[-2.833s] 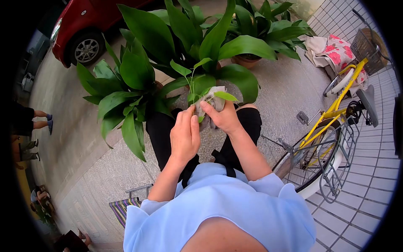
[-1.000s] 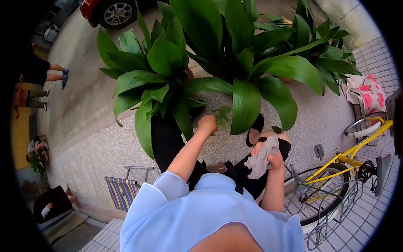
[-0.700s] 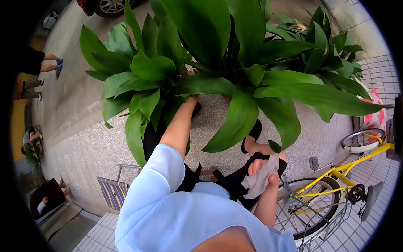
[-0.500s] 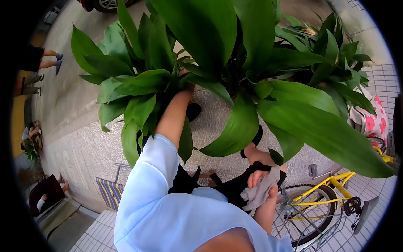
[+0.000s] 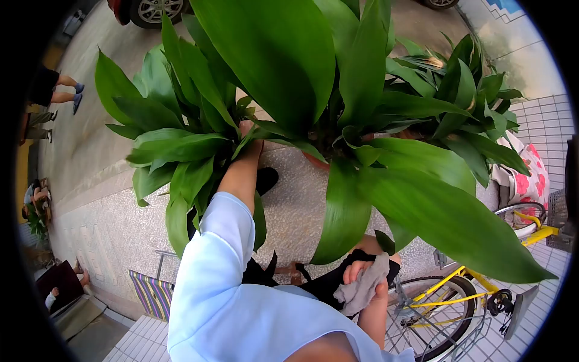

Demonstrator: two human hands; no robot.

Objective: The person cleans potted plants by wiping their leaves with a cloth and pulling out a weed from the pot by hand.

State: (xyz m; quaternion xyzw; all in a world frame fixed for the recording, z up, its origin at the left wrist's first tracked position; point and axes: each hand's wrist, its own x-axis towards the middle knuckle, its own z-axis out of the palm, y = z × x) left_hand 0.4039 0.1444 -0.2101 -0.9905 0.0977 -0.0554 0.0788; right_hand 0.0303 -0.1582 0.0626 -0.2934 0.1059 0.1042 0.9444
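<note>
My left arm stretches forward in a light blue sleeve. My left hand point(image 5: 246, 127) reaches in among the leaves and stems of the left leafy green plant point(image 5: 192, 146), which mostly cover its fingers; what it holds or touches does not show. Bunched in my right hand point(image 5: 357, 271) is a grey cloth point(image 5: 365, 286), held low by my bent knee. A larger broad-leaved plant point(image 5: 416, 211) spreads across the middle, its long leaves hanging between me and the floor. Part of a reddish-brown pot point(image 5: 315, 159) shows beneath it.
A yellow bicycle point(image 5: 479, 277) stands at my right, near a pink-flowered bag point(image 5: 531, 181). To the left is a striped folding seat point(image 5: 151, 294). Other people's legs point(image 5: 65, 89) show at the far left. A red car point(image 5: 151, 11) is parked beyond the plants.
The view has shifted, so the plants' bases and more of the car wheel show. My left forearm and hand are less hidden by leaves. The cloth stays in my right hand.
</note>
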